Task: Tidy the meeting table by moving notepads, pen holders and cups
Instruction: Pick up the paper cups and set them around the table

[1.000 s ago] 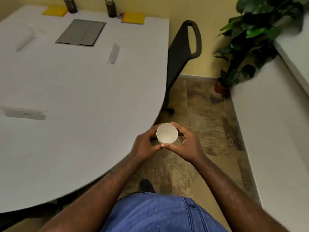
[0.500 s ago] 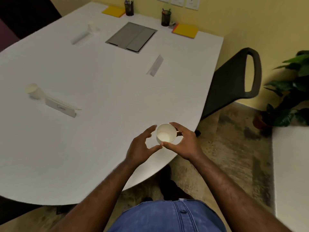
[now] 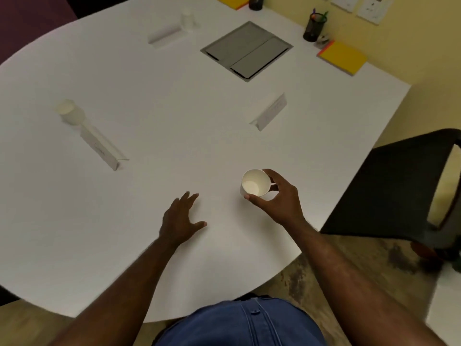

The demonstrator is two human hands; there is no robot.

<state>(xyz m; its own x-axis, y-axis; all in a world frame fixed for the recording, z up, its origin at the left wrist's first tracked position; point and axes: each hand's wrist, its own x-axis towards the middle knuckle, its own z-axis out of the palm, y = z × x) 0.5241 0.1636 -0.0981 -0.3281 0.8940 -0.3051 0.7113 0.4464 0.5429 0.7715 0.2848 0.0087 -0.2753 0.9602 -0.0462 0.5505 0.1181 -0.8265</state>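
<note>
Fingers of the right hand (image 3: 279, 198) curl around a white paper cup (image 3: 255, 183) — thumb on the near side, the others behind — over the white table (image 3: 174, 121). The left hand (image 3: 180, 219) is flat and empty beside it, fingers spread. A second cup (image 3: 69, 112) stands far to the left.

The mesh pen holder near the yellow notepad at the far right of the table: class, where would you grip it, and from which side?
Grip the mesh pen holder around its cylindrical wall, probably mid-height, coming from its near side. It stands upright with pens poking out the top, so a top grasp is blocked. The yellow notepad lies close on its right.
</note>
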